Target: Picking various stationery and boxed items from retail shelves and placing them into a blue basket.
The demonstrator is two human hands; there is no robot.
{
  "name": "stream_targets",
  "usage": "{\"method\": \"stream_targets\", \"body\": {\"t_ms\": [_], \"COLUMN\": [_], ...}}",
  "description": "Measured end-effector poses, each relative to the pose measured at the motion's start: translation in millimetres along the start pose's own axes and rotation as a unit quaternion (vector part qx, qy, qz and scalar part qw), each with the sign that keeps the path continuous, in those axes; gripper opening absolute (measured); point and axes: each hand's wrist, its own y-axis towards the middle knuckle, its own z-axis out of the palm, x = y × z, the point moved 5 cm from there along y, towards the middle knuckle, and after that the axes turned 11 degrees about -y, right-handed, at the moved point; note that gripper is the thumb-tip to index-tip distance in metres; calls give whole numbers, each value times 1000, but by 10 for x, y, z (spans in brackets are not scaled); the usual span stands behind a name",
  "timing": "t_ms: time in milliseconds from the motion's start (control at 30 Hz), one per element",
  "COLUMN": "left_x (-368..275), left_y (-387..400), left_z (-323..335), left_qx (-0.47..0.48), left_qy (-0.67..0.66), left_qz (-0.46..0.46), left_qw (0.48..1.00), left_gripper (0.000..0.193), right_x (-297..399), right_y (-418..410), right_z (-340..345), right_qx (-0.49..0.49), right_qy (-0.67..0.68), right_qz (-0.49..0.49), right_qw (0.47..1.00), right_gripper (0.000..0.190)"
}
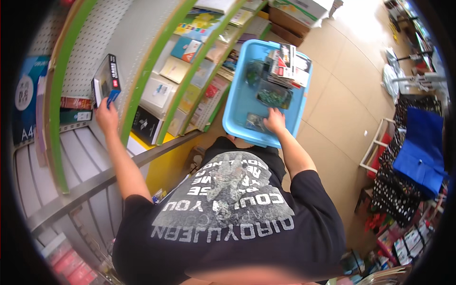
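Note:
My left hand (107,117) grips the lower end of a black-and-blue box (107,80) with white lettering. The box stands tilted at a shelf bay, in front of a white perforated back panel. Down in a light blue plastic tub (235,103), my right hand (275,122) is at a small clear package (255,122); whether its fingers close on that package is hidden. Just beyond the fingers sits a clear pack of green pieces (273,97). Several small printed boxes (285,66) are piled at the tub's far right, with a dark green bagged item (254,73) beside them.
Green-edged shelves (153,64) with notebooks (176,69) and boxed goods rise on the left. A metal rail (117,176) runs along their base. Cardboard boxes (288,21) stand past the tub. On the right are a blue bag (420,153) and a white-framed rack (374,149), across the tiled floor (335,103).

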Motion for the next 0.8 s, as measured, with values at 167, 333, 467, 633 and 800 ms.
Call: {"method": "stream_targets", "body": {"t_ms": [167, 333, 467, 633, 800], "left_x": [-744, -1740, -2423, -2887, -2917], "left_y": [-148, -375, -686, -1129, -1507], "left_z": [-253, -311, -118, 312, 736], "left_qx": [-74, -76, -23, 114, 187], "left_qy": [-7, -130, -202, -297, -335], "left_qz": [186, 270, 356, 431, 484], "left_qw": [980, 951, 912, 844, 786], "left_gripper": [21, 21, 21, 12, 13], "right_x": [363, 693, 745, 424, 229], "right_y": [15, -10, -133, -138, -181], "right_z": [-627, -1553, -2205, -2362, -1678], "right_qx": [-128, -141, -49, -35, 28], "right_qy": [180, 415, 593, 617, 452], "right_qz": [-90, -156, -196, -128, -116], "right_qw": [971, 885, 779, 776, 884], "right_gripper": [44, 32, 39, 48, 42]}}
